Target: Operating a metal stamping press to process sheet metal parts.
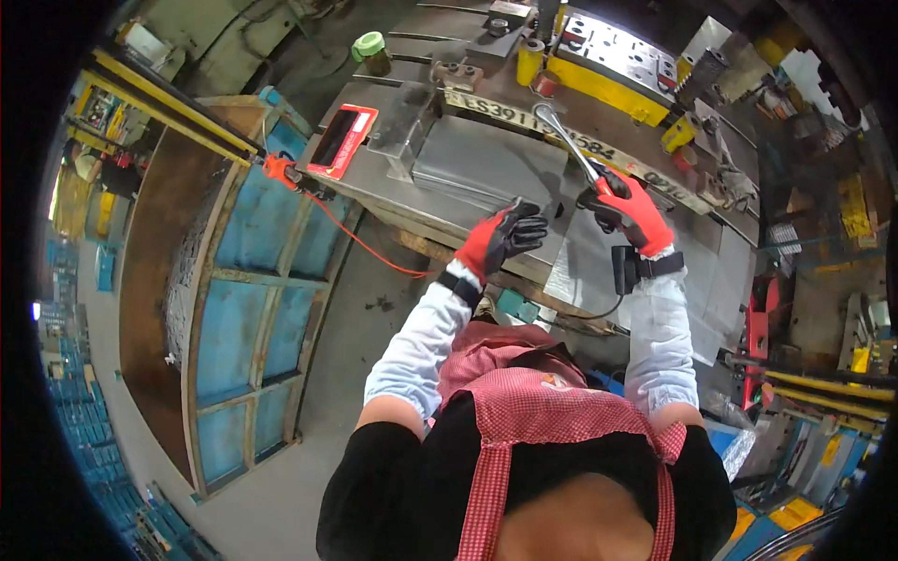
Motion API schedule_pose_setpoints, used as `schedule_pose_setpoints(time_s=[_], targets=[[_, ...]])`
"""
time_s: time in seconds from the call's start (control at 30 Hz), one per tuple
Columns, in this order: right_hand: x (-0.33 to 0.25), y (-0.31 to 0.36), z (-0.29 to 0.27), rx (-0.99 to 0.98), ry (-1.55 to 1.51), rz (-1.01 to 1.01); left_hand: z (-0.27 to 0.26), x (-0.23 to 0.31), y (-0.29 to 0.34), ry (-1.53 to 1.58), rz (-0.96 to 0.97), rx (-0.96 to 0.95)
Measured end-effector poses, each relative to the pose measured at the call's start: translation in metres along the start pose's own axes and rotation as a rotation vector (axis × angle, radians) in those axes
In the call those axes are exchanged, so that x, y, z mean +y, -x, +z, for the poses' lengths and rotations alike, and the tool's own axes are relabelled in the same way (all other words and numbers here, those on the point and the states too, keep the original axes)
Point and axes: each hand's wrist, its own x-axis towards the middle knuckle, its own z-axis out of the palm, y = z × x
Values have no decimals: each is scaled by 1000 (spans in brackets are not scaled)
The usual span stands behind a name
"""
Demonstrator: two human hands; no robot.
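Observation:
My right hand (638, 213), in a red and black glove, is closed around the handle of a shiny metal tool (569, 142) with a long shaft and a round head. The tool points up and to the left, its head over the marked bar (505, 111) of the press die. My left hand (510, 236), gloved the same way, hovers at the front edge of a stack of grey metal sheets (482, 159). Its fingers are loosely bent and apart from the thumb, with nothing seen in them. More flat sheets (591, 266) lie below my right hand.
A clear guard block (404, 126) and a red-framed panel (343, 140) stand left of the stack. Behind are a yellow-edged die plate (613, 70) and a green-lidded jar (371, 52). A large blue bin (257, 327) stands left, with an orange cable (355, 238) near it.

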Motion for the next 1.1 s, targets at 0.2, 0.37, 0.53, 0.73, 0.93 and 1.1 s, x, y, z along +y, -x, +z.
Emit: schedule_pose_setpoints(time_s=[0.2, 0.37, 0.53, 0.73, 0.93, 1.1], targets=[[89, -3, -17, 107, -121, 270, 17, -19, -4, -48, -180, -213], [85, 9, 2, 90, -11, 275, 19, -26, 19, -90, -178, -58], [65, 15, 10, 107, -257, 136, 13, -23, 10, -237, 36, 236], [51, 29, 20, 144, -112, 153, 20, -30, 6, -170, 43, 210], [45, 44, 28, 113, -160, 153, 16, -21, -22, 594, 257, 95], [30, 83, 22, -23, -126, 228, 9, -3, 10, -575, 323, 256]])
